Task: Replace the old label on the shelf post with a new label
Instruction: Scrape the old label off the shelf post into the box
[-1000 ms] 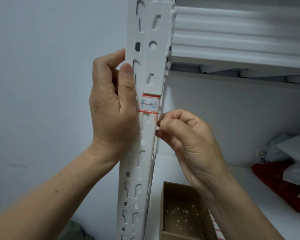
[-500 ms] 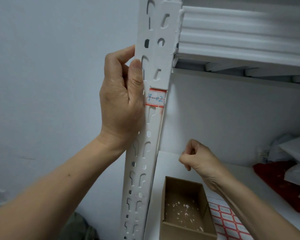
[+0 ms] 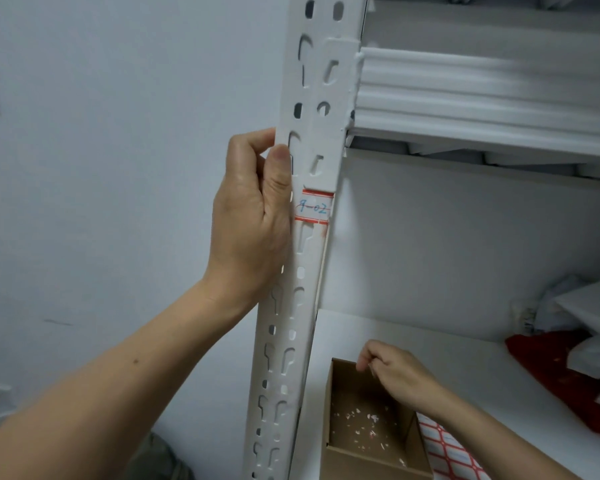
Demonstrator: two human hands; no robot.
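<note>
Left hand (image 3: 253, 216) wraps shelf post (image 3: 340, 91), thumb on front, steadying it for peeling. Old label (image 3: 314, 206) on post beside thumb, lower edge ragged. Right hand (image 3: 395, 375) curled over box (image 3: 368, 462) (scrap bin, likely); pinching anything: cannot tell. Label sheet (image 3: 444, 452) beside box

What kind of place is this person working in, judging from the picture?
Probably a storeroom or stockroom. A white slotted metal shelf post carries a handwritten label, wrapped packages lie on the lower shelf, and a sheet of labels sits beside a cardboard box.
</note>
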